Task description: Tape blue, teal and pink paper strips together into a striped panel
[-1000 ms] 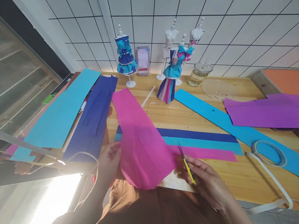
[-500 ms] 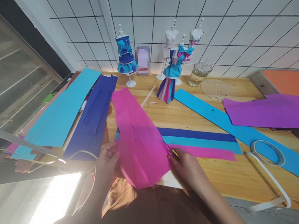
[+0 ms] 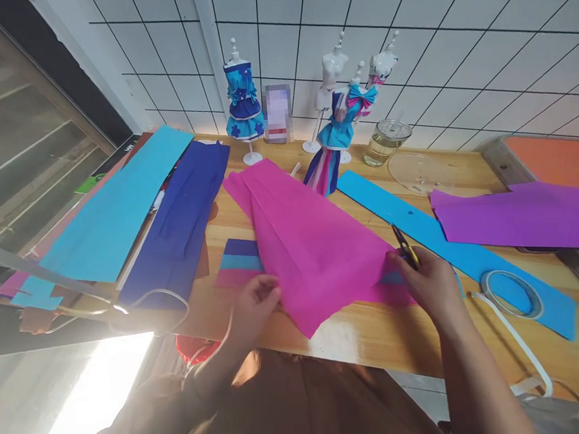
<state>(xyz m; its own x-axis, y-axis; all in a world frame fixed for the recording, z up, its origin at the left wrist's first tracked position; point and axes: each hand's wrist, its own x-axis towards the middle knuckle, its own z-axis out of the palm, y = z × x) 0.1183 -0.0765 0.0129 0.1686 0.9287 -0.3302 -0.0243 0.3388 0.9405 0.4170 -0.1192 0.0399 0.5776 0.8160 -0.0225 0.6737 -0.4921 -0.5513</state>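
A wide pink sheet [image 3: 316,241] is spread above the wooden table, its lower part lifted between my hands. My left hand [image 3: 257,303] pinches its lower left edge. My right hand [image 3: 427,280] holds scissors [image 3: 406,246] with black and yellow handles and also grips the sheet's right corner. Beneath the sheet lie strips in dark blue, light blue and pink [image 3: 240,261], partly covered. A long blue strip [image 3: 378,202] runs diagonally behind my right hand.
Dark blue [image 3: 179,219] and light blue sheets [image 3: 118,210] lie left. Dressed mannequins [image 3: 243,107], a glass jar [image 3: 387,144] and clear lid [image 3: 419,172] stand or lie at the back. A tape roll [image 3: 512,294] and purple sheet [image 3: 520,219] are right.
Both hands have moved right, the right one farther. The pink sheet has swung and spread rightward, uncovering the left ends of the strips and covering more of them on the right.
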